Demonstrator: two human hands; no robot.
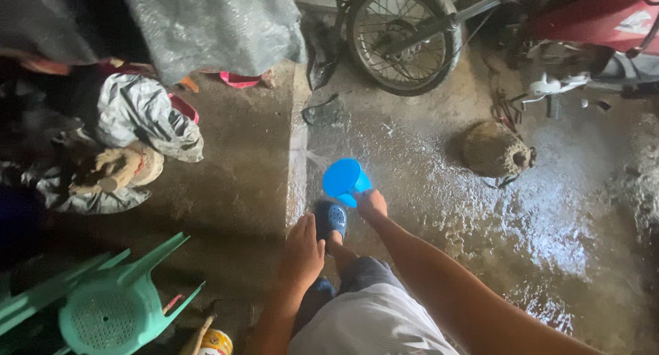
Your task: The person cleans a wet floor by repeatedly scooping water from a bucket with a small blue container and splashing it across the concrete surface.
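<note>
My right hand (371,204) grips the handle of a bright blue plastic dipper (343,177), held out ahead of me and tipped over the wet concrete floor (439,183). Water glistens on the floor in front of the dipper. My left hand (302,253) hangs loose above my knee, fingers curled down and holding nothing. Below the dipper my foot wears a blue perforated clog (331,218). Grey shorts (374,317) show at the bottom.
A motorbike's spoked wheel (403,36) and red body (590,15) stand at the back. A round woven basket (495,149) lies on the wet floor. Crumpled grey sheeting and bundles (147,115) are at left. An overturned green plastic stool (103,310) sits bottom left.
</note>
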